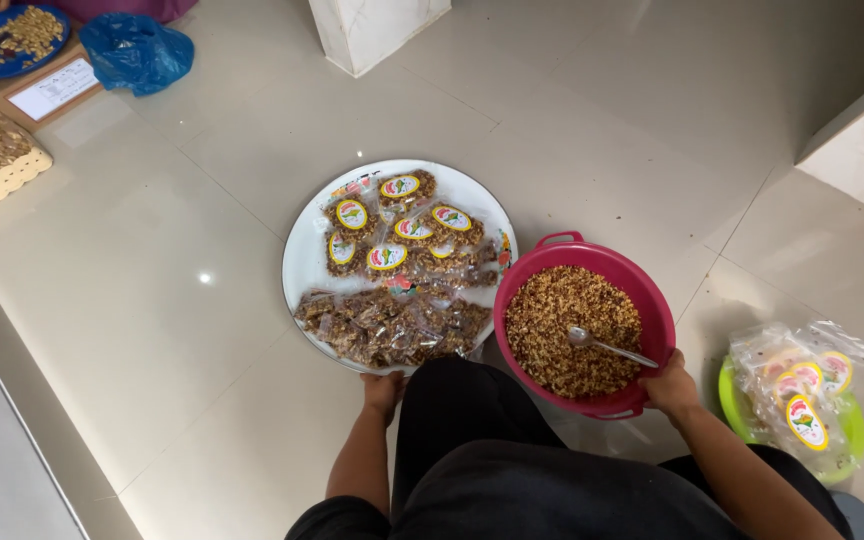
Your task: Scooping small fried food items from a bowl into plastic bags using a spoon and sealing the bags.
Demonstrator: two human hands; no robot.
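Hands at two vessels on tiled floor. Left hand [382, 388] grasps near rim of white tray [304, 262], grip closed on edge; tray carries sealed snack packets [392, 325]. Right hand [670, 385] grasps rim of pink basin [657, 310] just beside tray; basin full of brown mix, spoon [607, 346] resting in it. Green bowl [852, 425] with empty bags [802, 380] at right

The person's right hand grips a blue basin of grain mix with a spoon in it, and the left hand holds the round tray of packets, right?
Not quite: in the head view the basin is pink, not blue. The right hand grips its rim, the spoon lies inside, and the left hand holds the tray of packets.
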